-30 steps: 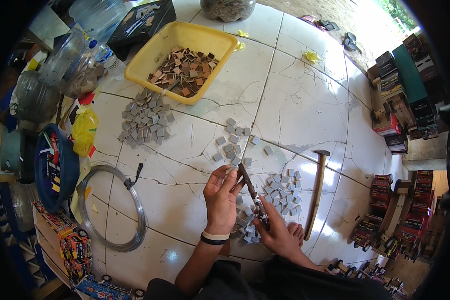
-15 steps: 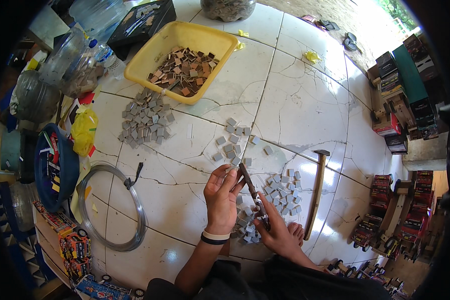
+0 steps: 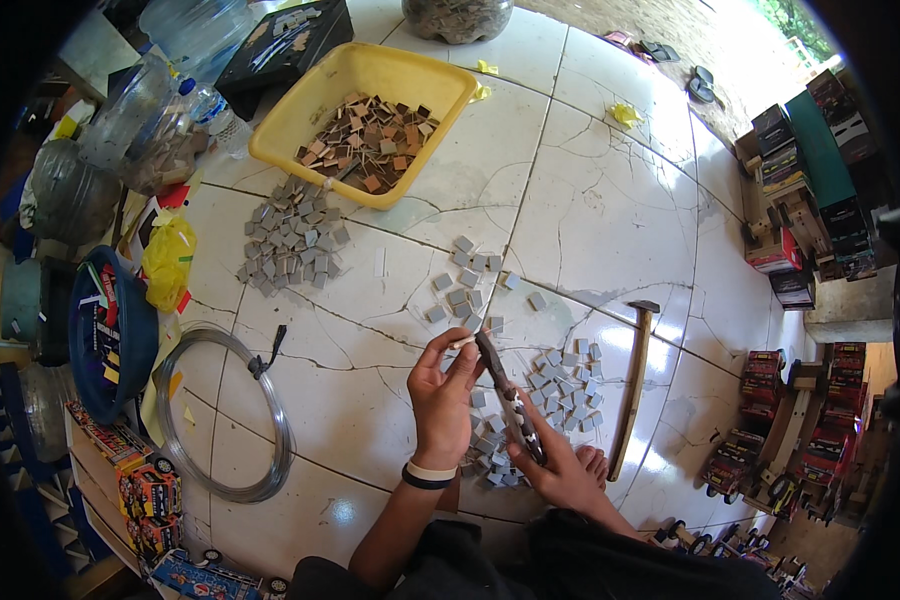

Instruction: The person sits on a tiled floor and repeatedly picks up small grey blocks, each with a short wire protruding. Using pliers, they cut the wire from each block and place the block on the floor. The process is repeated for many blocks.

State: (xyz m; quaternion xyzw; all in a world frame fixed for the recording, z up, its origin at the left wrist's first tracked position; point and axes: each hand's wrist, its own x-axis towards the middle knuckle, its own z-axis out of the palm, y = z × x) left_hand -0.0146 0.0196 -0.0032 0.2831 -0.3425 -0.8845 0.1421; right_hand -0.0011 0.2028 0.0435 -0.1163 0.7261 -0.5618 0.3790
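Note:
My left hand (image 3: 442, 412) is raised over the tiled floor, thumb and fingertips pinching a small pale piece (image 3: 463, 343). In my right hand (image 3: 560, 474) is a long, worn, dark metal tool that looks like pliers (image 3: 498, 372). It slants up and left, its tip beside the pale piece; whether the two touch cannot be told. Beneath and right of the hands lie small grey square pieces (image 3: 567, 385) in a loose pile. More grey squares (image 3: 458, 297) are scattered just beyond my left fingertips. Part of the near pile is hidden behind my hands.
A hammer (image 3: 630, 400) lies on the right. Farther off are a yellow basin (image 3: 430, 150) of brown squares and a heap of grey squares (image 3: 290, 240). Coiled clear tubing (image 3: 280, 440) and a blue basin (image 3: 120, 400) are left; toy trucks (image 3: 835, 420) line the right.
The pliers-like tool has turned in my right hand, showing a broader side. A pale piece now shows between my left fingertips, which have closed together.

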